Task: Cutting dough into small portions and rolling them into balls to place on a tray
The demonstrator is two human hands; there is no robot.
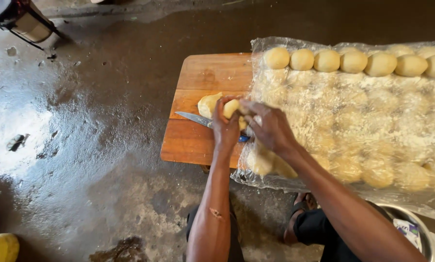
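While a knife [194, 118] lies flat on the wooden counter [198, 140] at centre frame, left hand [225, 127] and right hand [270, 127] each close their grip around one dough piece [232, 107], cupping it beside the floured plastic sheet [353, 121] of dough balls [353, 61].

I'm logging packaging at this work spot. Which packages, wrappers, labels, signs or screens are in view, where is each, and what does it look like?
Clear plastic sheet: spread over the right part of the wooden table, crinkled, floury, covering rows of pale dough balls.
Small white packet with blue and green print: bottom right, lying in a round metal pot, crumpled.
No signs or screens in view.
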